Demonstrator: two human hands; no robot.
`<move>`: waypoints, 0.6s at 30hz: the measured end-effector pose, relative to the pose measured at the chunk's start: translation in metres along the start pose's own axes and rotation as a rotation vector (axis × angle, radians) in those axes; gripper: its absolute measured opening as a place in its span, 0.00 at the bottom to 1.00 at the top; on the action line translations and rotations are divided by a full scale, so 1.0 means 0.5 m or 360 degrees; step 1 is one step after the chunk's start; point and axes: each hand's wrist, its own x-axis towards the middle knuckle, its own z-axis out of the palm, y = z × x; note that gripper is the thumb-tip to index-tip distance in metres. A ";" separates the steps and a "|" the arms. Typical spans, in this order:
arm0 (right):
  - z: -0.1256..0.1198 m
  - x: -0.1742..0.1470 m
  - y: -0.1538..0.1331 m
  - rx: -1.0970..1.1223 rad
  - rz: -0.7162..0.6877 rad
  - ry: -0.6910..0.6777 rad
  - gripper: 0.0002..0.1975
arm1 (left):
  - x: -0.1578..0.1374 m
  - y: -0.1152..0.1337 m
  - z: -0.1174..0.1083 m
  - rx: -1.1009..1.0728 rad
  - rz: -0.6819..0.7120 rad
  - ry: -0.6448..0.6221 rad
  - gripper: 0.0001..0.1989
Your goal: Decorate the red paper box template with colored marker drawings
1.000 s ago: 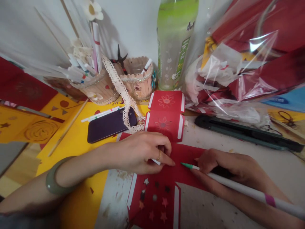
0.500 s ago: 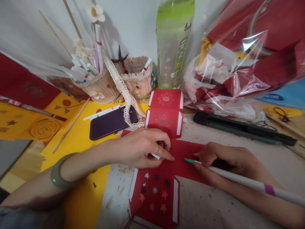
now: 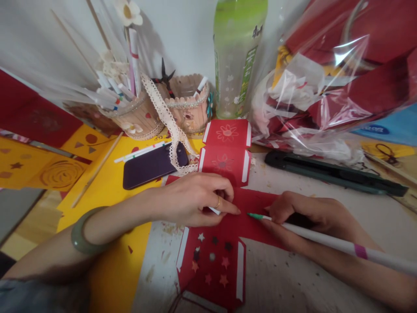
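My left hand (image 3: pixel 198 200) rests on a red paper cutout (image 3: pixel 257 195), its fingers curled and the index fingertip touching the paper. A small white cap-like piece (image 3: pixel 214 210) shows between those fingers; most of it is hidden. In my right hand (image 3: pixel 302 221) is a white felt-tip pen (image 3: pixel 329 239) with a green tip and a purple band. The tip lies over the cutout's middle, close to my left index finger. Star stickers (image 3: pixel 223 281) and dark dots cover the near panel, and flowers are drawn on the two far panels. White strips line the panel edges.
A black box cutter (image 3: pixel 335 174) lies at right, below a clear plastic bag (image 3: pixel 325 95) of scraps. At the back stand a green-topped bottle (image 3: pixel 236 65) and two wooden-stick holders (image 3: pixel 143 115) (image 3: pixel 187 115). A dark phone (image 3: pixel 150 167) and lace ribbon (image 3: pixel 166 115) lie at left.
The pen tip has shifted slightly left toward my left index finger. Both hands otherwise keep nearly the same place, and the view has moved a little.
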 end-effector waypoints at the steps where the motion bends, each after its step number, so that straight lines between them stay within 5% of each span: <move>1: 0.001 0.000 0.001 0.0002 0.0000 0.0016 0.14 | 0.000 -0.001 0.001 0.0007 0.0005 -0.0001 0.13; 18: -0.008 0.000 0.003 0.0024 0.0012 -0.0041 0.14 | -0.003 -0.003 0.004 0.0115 0.0046 -0.0030 0.14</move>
